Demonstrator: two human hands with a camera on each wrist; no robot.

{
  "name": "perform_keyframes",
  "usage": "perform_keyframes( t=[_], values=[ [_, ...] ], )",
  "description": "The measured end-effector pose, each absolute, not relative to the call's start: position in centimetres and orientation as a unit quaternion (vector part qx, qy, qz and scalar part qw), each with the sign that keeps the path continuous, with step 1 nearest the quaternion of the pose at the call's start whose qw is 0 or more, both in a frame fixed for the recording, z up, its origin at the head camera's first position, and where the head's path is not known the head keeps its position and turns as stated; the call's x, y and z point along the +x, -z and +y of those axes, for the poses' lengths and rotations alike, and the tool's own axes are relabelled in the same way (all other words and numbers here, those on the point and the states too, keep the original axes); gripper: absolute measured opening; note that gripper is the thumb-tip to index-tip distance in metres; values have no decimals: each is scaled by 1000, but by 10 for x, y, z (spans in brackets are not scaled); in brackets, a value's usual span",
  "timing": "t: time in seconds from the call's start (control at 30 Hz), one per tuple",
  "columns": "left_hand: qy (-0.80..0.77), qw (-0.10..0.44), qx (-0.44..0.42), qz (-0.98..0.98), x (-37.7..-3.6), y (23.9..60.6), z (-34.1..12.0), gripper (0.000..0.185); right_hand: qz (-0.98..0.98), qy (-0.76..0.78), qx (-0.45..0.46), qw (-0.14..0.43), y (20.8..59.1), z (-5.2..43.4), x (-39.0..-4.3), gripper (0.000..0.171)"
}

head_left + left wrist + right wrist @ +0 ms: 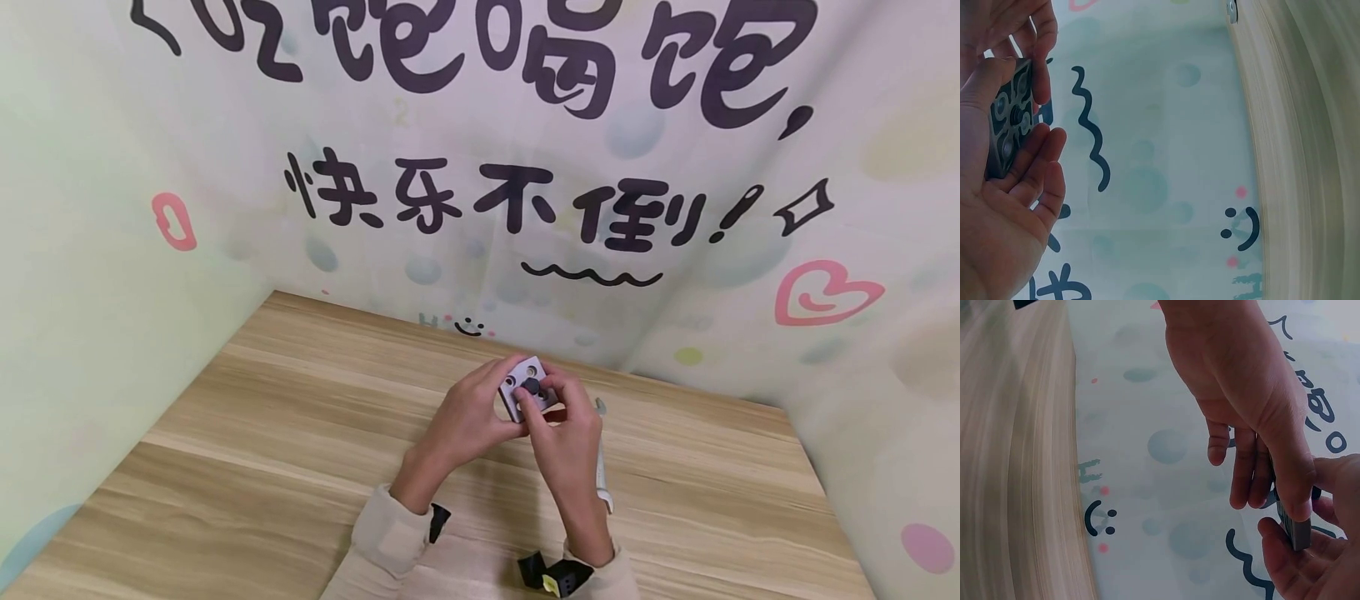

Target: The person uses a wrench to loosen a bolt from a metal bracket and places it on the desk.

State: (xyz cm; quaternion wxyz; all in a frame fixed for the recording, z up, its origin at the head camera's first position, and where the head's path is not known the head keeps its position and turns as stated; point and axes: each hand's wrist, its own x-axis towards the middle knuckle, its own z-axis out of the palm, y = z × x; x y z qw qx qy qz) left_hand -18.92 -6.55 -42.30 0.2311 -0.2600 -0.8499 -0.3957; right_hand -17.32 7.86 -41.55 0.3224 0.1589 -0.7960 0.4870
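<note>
Above the wooden table (262, 467), both hands hold a small grey square block (522, 385) with round holes and a dark round part on its face. My left hand (480, 412) grips its left side, thumb and fingers curled round it. My right hand (555, 421) pinches its right side, a fingertip beside the dark part. In the left wrist view the block (1013, 119) lies against the left palm (997, 206), showing a dark face with several circular recesses. The right wrist view has the right hand (1254, 425) pinching the block's thin edge (1299, 530).
A slim white pen-like tool (602, 462) lies on the table just right of my right hand. A printed backdrop (525, 208) with large black characters closes off the back and both sides. Dark wrist straps show at my cuffs (551, 575).
</note>
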Motion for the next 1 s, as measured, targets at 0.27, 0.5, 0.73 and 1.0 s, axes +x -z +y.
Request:
perform_keyframes(
  t=[0.27,0.5,0.73,1.0],
  values=[
    [394,236,-257,-850,-190,424,-67,78,-802,-476,174,316,414,81,-174,20],
    [399,242,-257,-846,-191,424,-67,78,-800,-476,183,316,414,81,-174,21],
    [400,242,-258,-845,-191,424,-68,78,-799,-478,191,310,414,81,-174,21],
    [401,238,-258,-846,-190,422,-69,78,-798,-480,199,307,415,82,-174,23]
  ],
)
